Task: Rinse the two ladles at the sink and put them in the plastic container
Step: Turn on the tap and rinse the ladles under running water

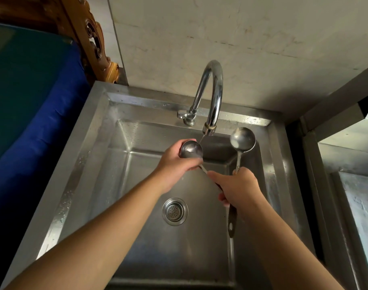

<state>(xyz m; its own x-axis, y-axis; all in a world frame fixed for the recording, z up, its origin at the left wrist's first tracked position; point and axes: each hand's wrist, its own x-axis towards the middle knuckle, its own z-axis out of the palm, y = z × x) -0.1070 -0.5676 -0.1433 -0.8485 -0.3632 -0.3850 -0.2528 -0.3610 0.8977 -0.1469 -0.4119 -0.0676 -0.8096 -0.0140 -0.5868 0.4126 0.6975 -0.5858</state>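
Two steel ladles are over the steel sink. My right hand grips both handles together. One ladle's bowl is under the faucet spout, where a thin stream of water falls on it. My left hand wraps around that bowl from the left. The second ladle stands upright to the right of the spout, its bowl facing me. A dark handle end with a hole hangs below my right hand. No plastic container is in view.
The drain strainer sits in the middle of the basin. The faucet's lever is at the back rim. A blue cloth-covered surface lies to the left. A steel counter is to the right.
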